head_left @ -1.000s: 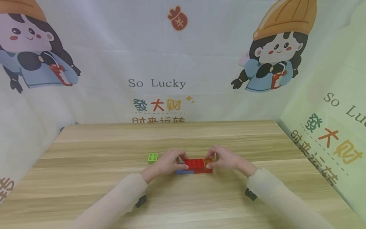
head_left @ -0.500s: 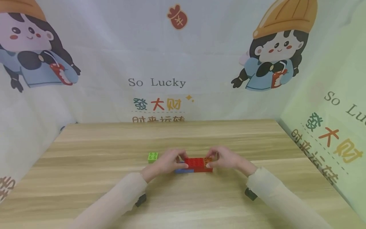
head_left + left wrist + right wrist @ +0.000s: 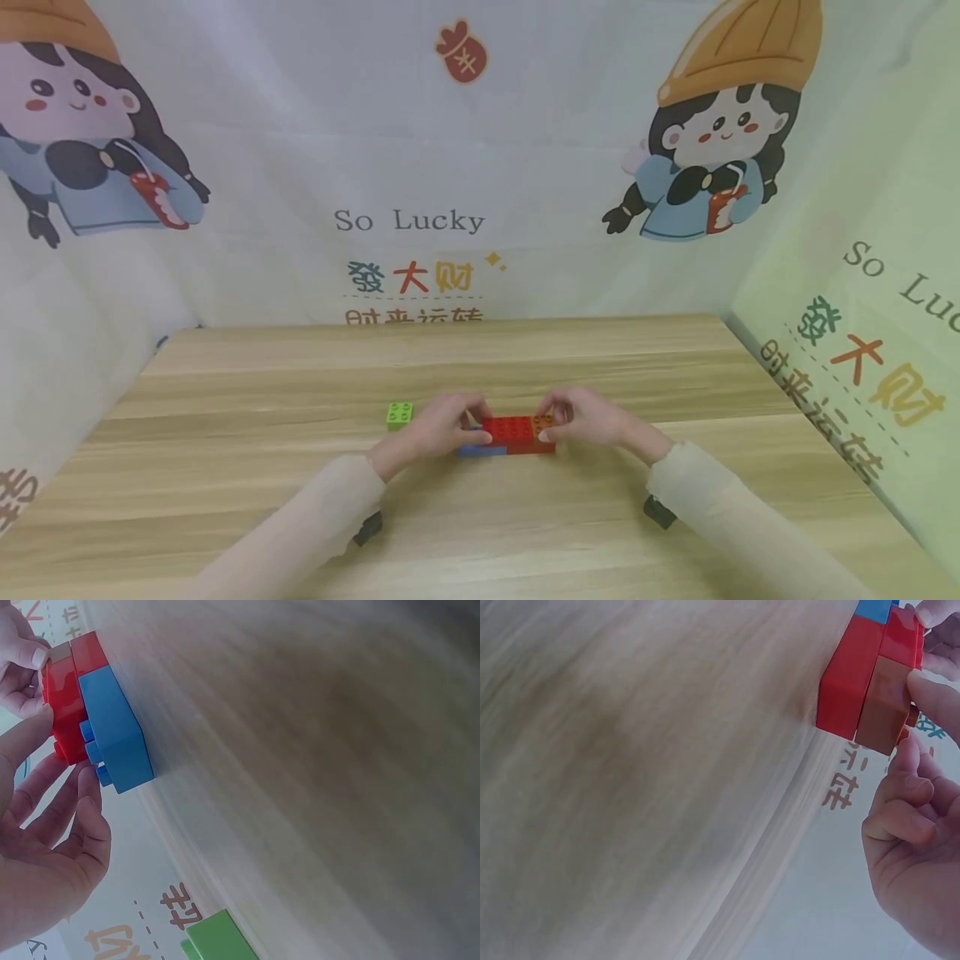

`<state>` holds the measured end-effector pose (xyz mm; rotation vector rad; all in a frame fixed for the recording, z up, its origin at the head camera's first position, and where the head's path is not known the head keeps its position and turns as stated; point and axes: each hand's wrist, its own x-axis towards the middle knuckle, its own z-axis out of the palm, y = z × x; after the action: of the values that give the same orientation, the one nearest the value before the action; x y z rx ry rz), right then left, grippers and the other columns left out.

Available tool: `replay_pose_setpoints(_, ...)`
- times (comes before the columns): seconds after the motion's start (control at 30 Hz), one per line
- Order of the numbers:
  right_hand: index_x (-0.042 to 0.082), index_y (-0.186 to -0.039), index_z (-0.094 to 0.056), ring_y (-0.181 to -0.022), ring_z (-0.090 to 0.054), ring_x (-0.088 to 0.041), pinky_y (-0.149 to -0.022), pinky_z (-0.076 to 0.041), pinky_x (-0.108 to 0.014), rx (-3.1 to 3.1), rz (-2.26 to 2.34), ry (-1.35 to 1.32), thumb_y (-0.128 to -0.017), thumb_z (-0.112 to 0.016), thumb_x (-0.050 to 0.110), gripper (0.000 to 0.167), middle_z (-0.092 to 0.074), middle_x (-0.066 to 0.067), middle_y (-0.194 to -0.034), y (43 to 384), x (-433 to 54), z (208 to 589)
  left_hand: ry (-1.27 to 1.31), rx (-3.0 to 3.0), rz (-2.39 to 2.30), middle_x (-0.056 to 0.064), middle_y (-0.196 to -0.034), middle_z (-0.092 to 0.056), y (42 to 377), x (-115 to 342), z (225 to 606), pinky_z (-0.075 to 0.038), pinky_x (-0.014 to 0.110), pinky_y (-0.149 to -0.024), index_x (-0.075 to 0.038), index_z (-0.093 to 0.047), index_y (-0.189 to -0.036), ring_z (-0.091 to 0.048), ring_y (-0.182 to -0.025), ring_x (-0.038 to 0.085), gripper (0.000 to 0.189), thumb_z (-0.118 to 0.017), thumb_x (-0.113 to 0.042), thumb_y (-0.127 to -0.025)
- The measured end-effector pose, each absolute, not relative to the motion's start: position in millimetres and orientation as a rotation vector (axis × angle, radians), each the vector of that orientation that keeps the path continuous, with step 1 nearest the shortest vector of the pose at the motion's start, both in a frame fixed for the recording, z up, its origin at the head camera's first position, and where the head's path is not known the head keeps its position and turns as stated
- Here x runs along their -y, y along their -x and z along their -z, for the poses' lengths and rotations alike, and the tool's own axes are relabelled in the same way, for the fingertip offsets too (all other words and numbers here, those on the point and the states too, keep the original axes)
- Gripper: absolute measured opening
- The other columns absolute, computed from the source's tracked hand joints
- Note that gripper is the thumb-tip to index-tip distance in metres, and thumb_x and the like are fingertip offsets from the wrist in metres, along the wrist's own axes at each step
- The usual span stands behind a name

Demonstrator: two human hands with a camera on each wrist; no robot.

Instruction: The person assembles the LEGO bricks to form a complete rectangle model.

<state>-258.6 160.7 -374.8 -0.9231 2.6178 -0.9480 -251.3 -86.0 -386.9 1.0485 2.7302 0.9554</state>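
Observation:
A small toy-brick build lies on the wooden table in the head view. Its lower layer is a blue brick (image 3: 483, 451) on the left and a red brick (image 3: 532, 447) on the right. On top sit a second red brick (image 3: 510, 428) and a small orange-brown brick (image 3: 543, 423). My left hand (image 3: 441, 425) pinches the left end of the upper red brick between thumb and fingers. With thumb and fingertip, my right hand (image 3: 588, 417) pinches the orange-brown brick, which lies flush beside the upper red one in the right wrist view. Some blue studs (image 3: 93, 752) stay uncovered.
A lime green brick (image 3: 399, 414) stands alone just left of my left hand. The wooden table (image 3: 480, 533) stretches around the build. Printed cloth (image 3: 555, 167) hangs behind the table and along its sides.

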Motion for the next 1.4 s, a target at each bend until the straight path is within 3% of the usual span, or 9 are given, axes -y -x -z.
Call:
replay_pose_setpoints(0.73,0.010,-0.099,-0.064,-0.064,-0.043,-0.009,-0.054,-0.038,-0.024,-2.775,0.926,1.059,-0.076,-0.069,0.024,0.027,-0.048,0.007,-0.069,253.4,-150.5,382.3,-1.036,-2.749,-0.960,-0.004,-0.083,-0.059,249.8,86.4,387.5,-0.044,0.023,-0.062,-0.010,-0.059,-0.089,-0.053,-0.069,0.008,0.015,-0.067,-0.018,-0.079)
replay_pose_setpoints(1.4,0.007,-0.098,-0.064,-0.063,-0.043,-0.010,-0.053,-0.038,-0.024,-2.758,0.945,1.097,-0.075,-0.070,0.022,0.028,-0.047,0.005,-0.068,255.2,-149.9,382.7,-1.042,-2.752,-0.939,0.001,-0.089,-0.060,244.6,88.3,385.4,-0.045,0.025,-0.068,-0.007,-0.058,-0.098,-0.056,-0.076,0.011,0.022,-0.066,-0.016,-0.079)
